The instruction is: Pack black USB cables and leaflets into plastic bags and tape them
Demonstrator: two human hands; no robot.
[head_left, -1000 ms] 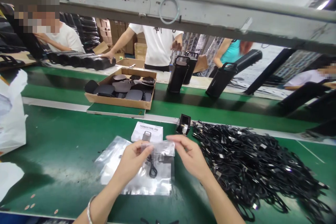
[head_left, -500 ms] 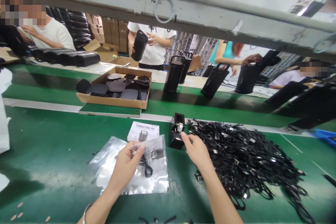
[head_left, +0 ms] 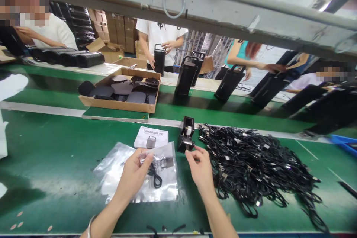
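Note:
My left hand (head_left: 136, 169) pinches the top edge of a clear plastic bag (head_left: 169, 191) between thumb and fingers. Through the film show a coiled black cable (head_left: 157, 181) and a printed leaflet (head_left: 166, 163). More clear bags (head_left: 110, 176) lie beneath and to the left. My right hand (head_left: 199, 163) is at the near end of a black tape dispenser (head_left: 182, 142), thumb and fingertips closed on what looks like the tape's end. The tape itself is hard to make out. Behind the bag lies a stack of white printed booklets (head_left: 160, 135).
A large heap of black cables (head_left: 259, 171) lies right of the dispenser. A cardboard tray (head_left: 117, 103) of dark oval pads stands at the back. Black cylindrical speakers (head_left: 185, 78) line the far belt, with several co-workers behind. A metal shelf beam (head_left: 217, 18) crosses overhead.
My right hand has moved left and slightly down, to the near end of the tape dispenser, its fingers now drawn together. My left hand keeps the bag in place. A co-worker has lowered a speaker.

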